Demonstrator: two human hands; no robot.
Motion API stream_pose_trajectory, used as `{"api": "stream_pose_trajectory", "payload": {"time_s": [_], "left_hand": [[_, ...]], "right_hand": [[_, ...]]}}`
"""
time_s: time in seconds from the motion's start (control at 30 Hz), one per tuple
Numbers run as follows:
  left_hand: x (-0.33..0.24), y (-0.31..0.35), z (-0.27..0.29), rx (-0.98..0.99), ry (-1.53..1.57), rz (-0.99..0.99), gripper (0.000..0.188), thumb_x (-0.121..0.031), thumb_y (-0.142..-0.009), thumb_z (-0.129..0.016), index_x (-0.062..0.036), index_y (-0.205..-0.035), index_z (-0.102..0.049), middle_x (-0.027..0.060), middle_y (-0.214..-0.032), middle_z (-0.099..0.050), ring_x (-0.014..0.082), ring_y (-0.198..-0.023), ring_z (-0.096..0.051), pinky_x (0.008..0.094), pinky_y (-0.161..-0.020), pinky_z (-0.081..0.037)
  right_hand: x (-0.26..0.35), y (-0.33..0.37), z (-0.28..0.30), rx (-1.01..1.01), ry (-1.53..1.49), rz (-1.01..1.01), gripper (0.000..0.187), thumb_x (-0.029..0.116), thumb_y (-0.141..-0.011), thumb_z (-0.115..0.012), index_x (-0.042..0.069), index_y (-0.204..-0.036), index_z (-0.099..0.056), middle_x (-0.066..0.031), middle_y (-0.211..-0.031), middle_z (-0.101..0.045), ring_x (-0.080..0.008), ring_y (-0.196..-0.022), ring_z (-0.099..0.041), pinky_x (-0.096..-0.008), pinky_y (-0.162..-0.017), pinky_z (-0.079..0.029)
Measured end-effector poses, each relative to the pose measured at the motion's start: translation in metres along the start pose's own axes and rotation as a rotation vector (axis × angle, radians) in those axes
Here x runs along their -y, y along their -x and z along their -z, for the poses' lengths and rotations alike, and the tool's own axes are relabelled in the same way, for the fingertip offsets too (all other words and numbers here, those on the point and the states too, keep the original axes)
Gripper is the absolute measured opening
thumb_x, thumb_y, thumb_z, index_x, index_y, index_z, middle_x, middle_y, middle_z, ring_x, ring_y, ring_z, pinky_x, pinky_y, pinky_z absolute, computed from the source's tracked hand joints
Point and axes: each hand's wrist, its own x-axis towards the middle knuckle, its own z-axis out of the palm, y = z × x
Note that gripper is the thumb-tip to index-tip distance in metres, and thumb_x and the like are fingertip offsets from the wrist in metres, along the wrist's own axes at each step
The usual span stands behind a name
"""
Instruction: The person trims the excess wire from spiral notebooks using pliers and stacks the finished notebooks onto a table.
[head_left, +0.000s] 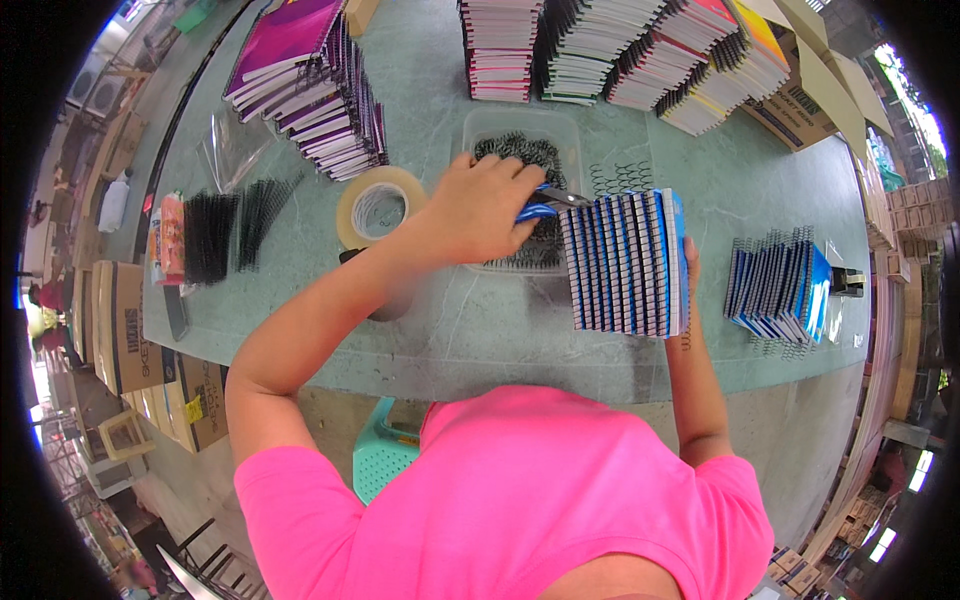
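My left hand (488, 212) is closed around the blue handles of a pair of pliers (548, 202). The metal jaws reach the top left corner of a stack of spiral-bound notebooks (622, 265), whose coiled edges face left and covers are blue. Along the right side of that stack lies my right hand (692, 262), gripping it; most of its fingers are hidden behind the notebooks. A loose coil dangles by the right wrist. Beneath my left hand is a clear plastic tub (572, 140) holding many black wire coils (518, 150).
A tape roll (380, 210) lies left of the tub. Black coils (210, 237) sit farther left. Purple notebooks (310, 90) and several tall notebook stacks (500, 60) line the far side. Blue notebooks (775, 290) stand at right, near an open carton (800, 110). A green stool (385, 460) is below the table.
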Motion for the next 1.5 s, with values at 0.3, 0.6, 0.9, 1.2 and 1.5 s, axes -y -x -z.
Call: {"api": "stream_pose_trajectory", "payload": {"time_s": [0.3,0.6,0.9,1.2,1.5], "left_hand": [[-0.008,0.0,0.004,-0.057,-0.175,-0.04,0.04,-0.021,-0.066,-0.063,-0.0091,-0.102,-0.051,0.0061,-0.087,-0.052,0.0228,-0.085,-0.051,0.0374,-0.072,-0.035],[-0.003,-0.009,0.005,0.121,-0.187,-0.011,0.034,-0.012,-0.063,-0.062,-0.0078,-0.095,-0.052,0.0068,-0.081,-0.054,0.0251,-0.079,-0.054,0.0371,-0.068,-0.04],[-0.001,-0.008,0.01,0.008,-0.115,-0.054,0.037,-0.012,-0.063,-0.061,-0.0067,-0.098,-0.05,0.0093,-0.091,-0.052,0.0267,-0.088,-0.05,0.0373,-0.075,-0.038],[-0.005,-0.014,0.005,0.094,-0.1,-0.011,0.03,-0.013,-0.063,-0.062,-0.007,-0.09,-0.052,0.0106,-0.078,-0.055,0.029,-0.077,-0.056,0.0403,-0.067,-0.044],[-0.005,-0.014,0.012,-0.064,-0.191,-0.099,0.039,-0.015,-0.064,-0.064,-0.0069,-0.1,-0.052,0.0076,-0.09,-0.054,0.0256,-0.089,-0.051,0.0383,-0.077,-0.037]], "right_hand": [[-0.005,0.0,-0.008,0.05,0.018,-0.059,0.069,0.045,-0.068,-0.064,-0.004,-0.114,-0.046,-0.0185,-0.103,-0.058,-0.0275,-0.087,-0.06,-0.0383,-0.076,-0.051],[-0.007,0.0,-0.011,-0.043,0.092,-0.023,0.068,0.045,-0.07,-0.062,-0.005,-0.113,-0.046,-0.0186,-0.1,-0.059,-0.0259,-0.082,-0.061,-0.0356,-0.072,-0.052],[-0.001,-0.002,-0.009,-0.061,0.118,-0.05,0.068,0.043,-0.07,-0.062,-0.005,-0.115,-0.044,-0.0193,-0.102,-0.057,-0.0273,-0.085,-0.06,-0.037,-0.073,-0.052],[-0.001,-0.001,-0.014,-0.036,0.088,-0.074,0.069,0.043,-0.068,-0.064,-0.004,-0.116,-0.044,-0.0197,-0.104,-0.057,-0.0283,-0.086,-0.06,-0.0373,-0.075,-0.052],[0.002,-0.002,-0.014,-0.039,0.147,-0.07,0.07,0.044,-0.069,-0.062,-0.006,-0.115,-0.044,-0.0205,-0.103,-0.057,-0.0285,-0.087,-0.059,-0.0382,-0.076,-0.05]]}}
